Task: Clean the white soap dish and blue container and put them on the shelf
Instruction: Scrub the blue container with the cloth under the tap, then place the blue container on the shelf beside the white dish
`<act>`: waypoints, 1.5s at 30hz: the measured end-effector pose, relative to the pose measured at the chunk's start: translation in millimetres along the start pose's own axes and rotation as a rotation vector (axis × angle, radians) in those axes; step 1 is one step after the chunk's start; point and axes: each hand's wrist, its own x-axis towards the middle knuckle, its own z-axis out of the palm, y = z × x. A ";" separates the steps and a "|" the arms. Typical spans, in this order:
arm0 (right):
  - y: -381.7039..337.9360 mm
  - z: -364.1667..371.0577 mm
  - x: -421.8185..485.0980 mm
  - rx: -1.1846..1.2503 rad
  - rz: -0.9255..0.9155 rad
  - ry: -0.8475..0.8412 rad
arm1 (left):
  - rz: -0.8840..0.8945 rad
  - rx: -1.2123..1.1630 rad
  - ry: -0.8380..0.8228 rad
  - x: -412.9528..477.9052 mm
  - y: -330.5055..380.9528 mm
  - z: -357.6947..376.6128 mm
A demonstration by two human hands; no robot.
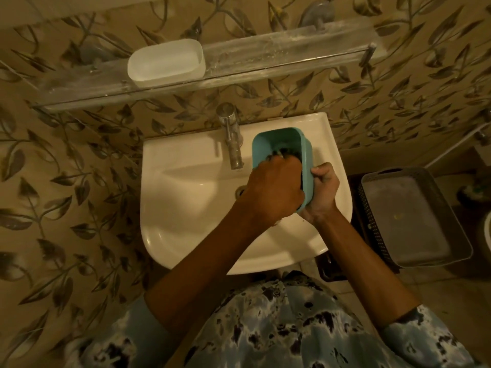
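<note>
- Both hands are busy over the sink point(186, 166). My right hand point(322, 189) is clamped round the near right wall of the blue container point(279, 139), holding it tilted above the basin, just right of the tap point(231, 139). My left hand point(273, 187) is curled inside it, fingers bunched on a dark pad point(288, 155).
- White soap dish point(166, 63) sits on the glass shelf point(279, 49) above.
- Slip risk: I hold the container by one edge only, so a hard scrubbing push could twist it loose into the basin or knock it against the tap.
- Shelf risk: the shelf is narrow, and the dish seems to reach its front edge. Setting the container down carelessly could nudge the dish off.
- Hidden: my left fingertips and most of the pad, so I cannot tell what it is. My arm covers most of the drain, and the dim light hides any dirt left inside.
</note>
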 end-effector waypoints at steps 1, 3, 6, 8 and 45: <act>-0.6 -1.2 0.5 0.012 -0.027 -0.001 | -0.001 -0.059 -0.070 0.2 1.2 -2.3; -4.2 -4.0 3.3 0.006 -0.071 -0.031 | -0.009 -0.156 -0.195 1.0 -0.1 -4.1; -8.6 -8.5 5.5 -0.045 -0.094 -0.071 | -0.040 -0.324 -0.282 5.5 -9.9 0.2; -7.6 -13.4 6.8 -0.066 -0.100 -0.085 | -0.057 -0.462 -0.324 8.6 -16.0 0.7; -9.7 -48.7 13.7 0.276 0.025 0.010 | -0.055 -0.042 0.358 122.7 -289.1 78.6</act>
